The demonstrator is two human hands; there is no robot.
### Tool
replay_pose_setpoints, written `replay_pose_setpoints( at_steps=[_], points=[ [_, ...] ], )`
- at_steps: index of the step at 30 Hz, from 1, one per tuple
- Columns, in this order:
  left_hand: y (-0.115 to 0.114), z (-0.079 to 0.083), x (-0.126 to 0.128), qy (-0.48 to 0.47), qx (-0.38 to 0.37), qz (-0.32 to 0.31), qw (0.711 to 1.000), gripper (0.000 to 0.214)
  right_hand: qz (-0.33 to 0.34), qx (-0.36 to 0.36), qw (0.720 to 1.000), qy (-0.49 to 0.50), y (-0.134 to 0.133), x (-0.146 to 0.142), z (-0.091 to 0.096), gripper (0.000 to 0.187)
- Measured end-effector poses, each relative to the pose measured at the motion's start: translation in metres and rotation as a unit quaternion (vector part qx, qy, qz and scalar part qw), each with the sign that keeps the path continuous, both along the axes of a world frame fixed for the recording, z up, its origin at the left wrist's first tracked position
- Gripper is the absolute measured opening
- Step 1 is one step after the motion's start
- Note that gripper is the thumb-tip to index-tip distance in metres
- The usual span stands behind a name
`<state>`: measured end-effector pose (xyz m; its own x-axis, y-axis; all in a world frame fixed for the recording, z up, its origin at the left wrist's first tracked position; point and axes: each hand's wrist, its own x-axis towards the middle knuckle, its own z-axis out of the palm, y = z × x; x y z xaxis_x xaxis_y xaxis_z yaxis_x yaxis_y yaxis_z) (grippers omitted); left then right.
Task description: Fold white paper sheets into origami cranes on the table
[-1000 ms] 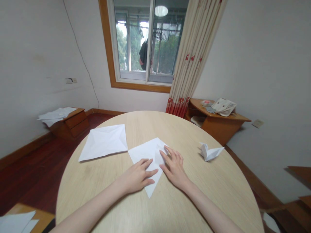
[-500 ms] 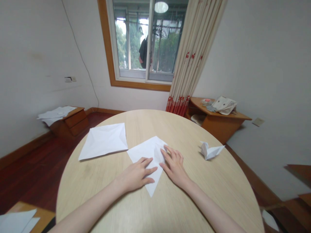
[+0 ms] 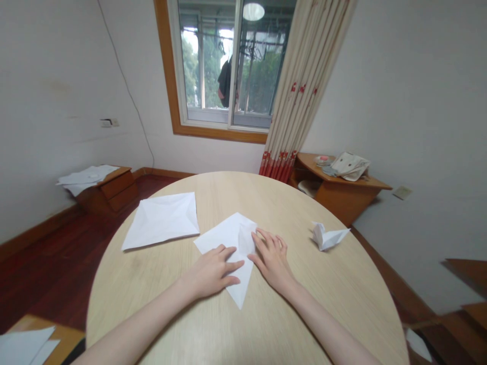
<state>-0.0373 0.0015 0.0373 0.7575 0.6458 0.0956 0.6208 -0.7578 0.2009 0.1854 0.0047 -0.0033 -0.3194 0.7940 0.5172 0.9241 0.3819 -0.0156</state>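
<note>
A sheet of white paper (image 3: 222,230), partly folded, lies on the round table in front of me, with one pointed corner toward me. A folded flap shows along its right side. My left hand (image 3: 215,271) rests on the paper's left and middle part, fingers spread and pointing right. At the right edge, my right hand (image 3: 272,256) touches the folded flap with its fingertips, fingers apart and slightly bent. Parts of the paper are hidden beneath both hands.
A stack of white paper (image 3: 163,220) lies on the left of the wooden table (image 3: 304,314). A folded paper bird (image 3: 329,237) stands at the right. Beyond the table are a small cabinet (image 3: 117,190) at left and a corner shelf (image 3: 342,197) at right.
The paper has turned slightly, its far corner shifting left and its near tip a little right. Both hands stay on it, the right one having moved slightly left.
</note>
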Motion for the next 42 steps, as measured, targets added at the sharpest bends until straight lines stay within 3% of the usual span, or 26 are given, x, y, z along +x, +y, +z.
replay_pose_setpoints(
  at_steps=[12, 19, 23, 32, 42],
  points=[
    [0.004, -0.002, -0.003, -0.016, -0.019, 0.000, 1.000, 0.036, 0.008, 0.007, 0.999, -0.042, -0.004, 0.000, 0.010, 0.045],
    [0.005, -0.005, -0.003, -0.030, -0.017, 0.001, 0.999, 0.037, 0.012, 0.003, 1.000, -0.028, -0.008, 0.001, 0.020, 0.011],
    [0.006, -0.007, -0.004, -0.032, -0.016, -0.006, 0.999, 0.036, 0.034, -0.024, 0.999, -0.033, -0.008, 0.002, 0.019, 0.015],
    [0.006, -0.003, -0.006, -0.045, -0.064, -0.001, 0.997, 0.038, 0.064, -0.076, 0.993, 0.068, -0.006, 0.002, 0.015, 0.020],
    [0.006, -0.002, -0.007, -0.047, -0.099, 0.002, 0.994, 0.041, 0.110, -0.116, 0.985, 0.064, -0.010, -0.001, 0.022, 0.016]
  ],
)
